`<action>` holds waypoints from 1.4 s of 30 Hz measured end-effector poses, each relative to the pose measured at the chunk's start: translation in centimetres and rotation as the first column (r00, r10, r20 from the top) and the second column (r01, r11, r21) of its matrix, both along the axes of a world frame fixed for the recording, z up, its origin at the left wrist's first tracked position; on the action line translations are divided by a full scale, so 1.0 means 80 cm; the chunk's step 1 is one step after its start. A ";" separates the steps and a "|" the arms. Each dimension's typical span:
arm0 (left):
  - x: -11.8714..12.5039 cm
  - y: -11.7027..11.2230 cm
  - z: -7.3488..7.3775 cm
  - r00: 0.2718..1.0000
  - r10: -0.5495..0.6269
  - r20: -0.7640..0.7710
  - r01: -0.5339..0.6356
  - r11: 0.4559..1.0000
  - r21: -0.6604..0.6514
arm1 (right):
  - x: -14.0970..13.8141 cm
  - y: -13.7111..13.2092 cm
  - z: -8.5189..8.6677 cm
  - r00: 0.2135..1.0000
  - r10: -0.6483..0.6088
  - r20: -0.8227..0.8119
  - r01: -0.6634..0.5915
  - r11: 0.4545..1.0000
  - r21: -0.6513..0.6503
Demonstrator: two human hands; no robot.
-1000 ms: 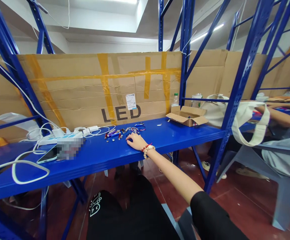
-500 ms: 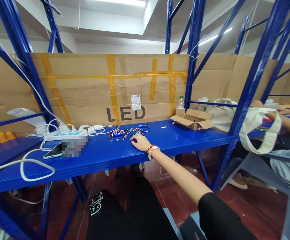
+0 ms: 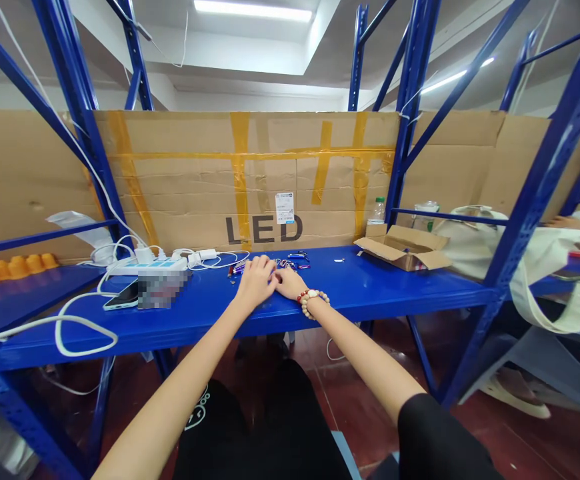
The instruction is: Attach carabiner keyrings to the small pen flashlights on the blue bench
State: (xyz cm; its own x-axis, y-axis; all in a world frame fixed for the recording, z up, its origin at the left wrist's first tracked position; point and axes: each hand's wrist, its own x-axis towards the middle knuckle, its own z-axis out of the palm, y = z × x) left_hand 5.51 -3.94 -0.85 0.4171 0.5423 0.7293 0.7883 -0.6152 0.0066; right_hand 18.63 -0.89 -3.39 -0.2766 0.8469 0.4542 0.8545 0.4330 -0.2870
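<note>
Both my hands rest side by side on the blue shelf [image 3: 350, 290], over a scatter of small coloured metal pieces [image 3: 294, 259]. My left hand [image 3: 256, 280] lies knuckles up, its fingers curled down onto the pieces; what they touch is hidden. My right hand [image 3: 288, 280], with a bead bracelet [image 3: 312, 298] at the wrist, sits just to its right, partly tucked behind the left one, so its fingers do not show.
A power strip [image 3: 145, 265] with white chargers and cables, a phone [image 3: 121, 299] and a looping white cord [image 3: 77, 330] lie to the left. An open cardboard box [image 3: 401, 248] stands to the right. Taped cardboard marked LED backs the shelf. Another person's arm [image 3: 577, 227] shows far right.
My left arm has come into view and its hand has landed on the small pieces beside my right hand. My right hand stays in place. The view has shifted a little.
</note>
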 end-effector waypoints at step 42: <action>-0.030 0.038 -0.036 0.978 0.208 -0.002 -0.189 0.881 -0.434 | -0.002 -0.005 -0.003 0.986 -0.083 -0.145 0.087 0.996 0.018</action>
